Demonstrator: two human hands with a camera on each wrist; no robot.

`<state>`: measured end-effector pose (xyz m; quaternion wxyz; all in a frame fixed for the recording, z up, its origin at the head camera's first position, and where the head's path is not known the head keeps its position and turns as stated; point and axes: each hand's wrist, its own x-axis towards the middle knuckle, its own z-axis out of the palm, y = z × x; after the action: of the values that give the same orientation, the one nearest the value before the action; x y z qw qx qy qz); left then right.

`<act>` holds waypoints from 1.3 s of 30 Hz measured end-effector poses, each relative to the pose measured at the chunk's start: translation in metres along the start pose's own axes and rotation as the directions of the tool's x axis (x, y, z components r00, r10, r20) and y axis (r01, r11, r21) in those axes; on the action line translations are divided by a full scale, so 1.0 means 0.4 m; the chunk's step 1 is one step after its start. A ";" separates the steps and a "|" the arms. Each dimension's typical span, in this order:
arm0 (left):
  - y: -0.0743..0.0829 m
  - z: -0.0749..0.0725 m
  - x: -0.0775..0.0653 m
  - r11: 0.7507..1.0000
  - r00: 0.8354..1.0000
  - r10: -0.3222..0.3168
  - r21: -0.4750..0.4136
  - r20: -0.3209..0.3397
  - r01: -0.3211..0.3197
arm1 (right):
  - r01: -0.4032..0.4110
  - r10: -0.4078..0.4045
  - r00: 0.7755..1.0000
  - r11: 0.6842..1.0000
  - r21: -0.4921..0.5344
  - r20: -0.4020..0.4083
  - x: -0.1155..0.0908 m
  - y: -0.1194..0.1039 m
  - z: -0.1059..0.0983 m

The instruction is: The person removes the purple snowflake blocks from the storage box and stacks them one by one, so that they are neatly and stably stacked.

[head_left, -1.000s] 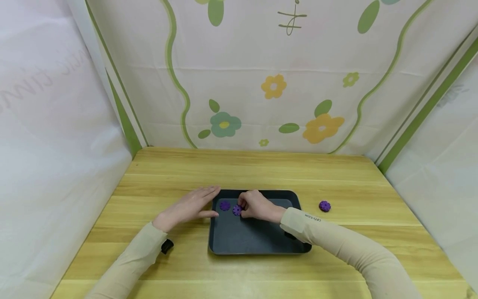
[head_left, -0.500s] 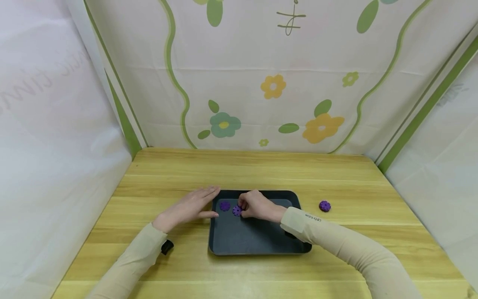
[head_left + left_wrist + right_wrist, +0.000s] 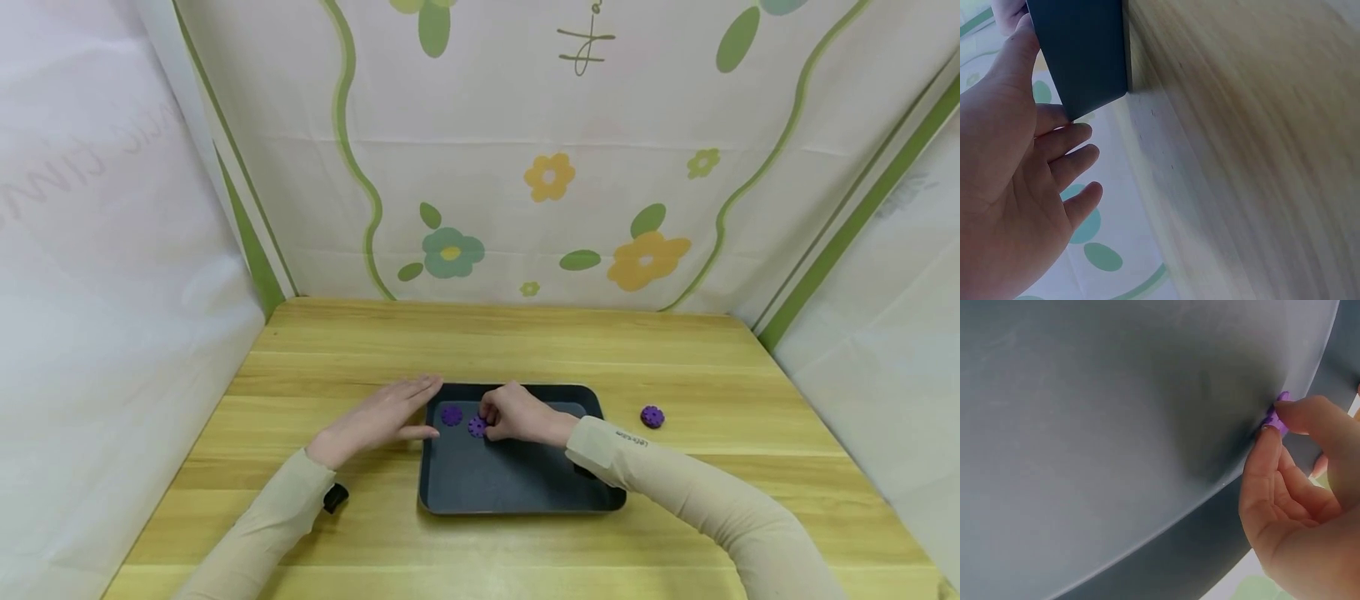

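Observation:
A dark rectangular tray (image 3: 517, 487) lies on the table. My right hand (image 3: 525, 415) is over its back left part and pinches a purple notched plastic disc (image 3: 476, 427) between thumb and fingertips. In the right wrist view this disc (image 3: 1277, 417) appears nearly edge-on, low over the tray floor. A second purple disc (image 3: 452, 415) lies in the tray's back left corner. My left hand (image 3: 371, 421) is at the tray's left side with fingers extended. From the left wrist view, its thumb and fingers lie along the outside of the tray wall (image 3: 1082, 56).
To the right of the tray, purple notched plastic (image 3: 652, 417) sits on the wooden table (image 3: 360, 325); whether it is one disc or a stack is unclear. Fabric walls with printed flowers enclose the table at the back and both sides.

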<state>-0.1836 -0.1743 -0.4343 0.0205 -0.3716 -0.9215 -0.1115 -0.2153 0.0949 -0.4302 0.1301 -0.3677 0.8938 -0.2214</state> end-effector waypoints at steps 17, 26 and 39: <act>0.001 0.002 -0.001 1.000 1.000 0.011 -0.004 -0.007 -0.011 | -0.002 0.003 1.000 0.999 0.055 -0.021 -0.043 0.027 -0.028; -0.001 0.002 0.001 1.000 1.000 0.012 -0.001 -0.006 -0.012 | -0.033 0.035 0.999 0.998 0.061 -0.039 -0.070 0.047 -0.054; 0.002 -0.001 0.001 1.000 1.000 0.010 0.012 0.010 -0.010 | -0.088 0.093 0.994 0.992 0.093 -0.052 -0.093 0.063 -0.087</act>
<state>-0.1835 -0.1736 -0.4337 0.0188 -0.3768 -0.9203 -0.1040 -0.2184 0.1479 -0.4097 0.1313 -0.3143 0.9018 -0.2658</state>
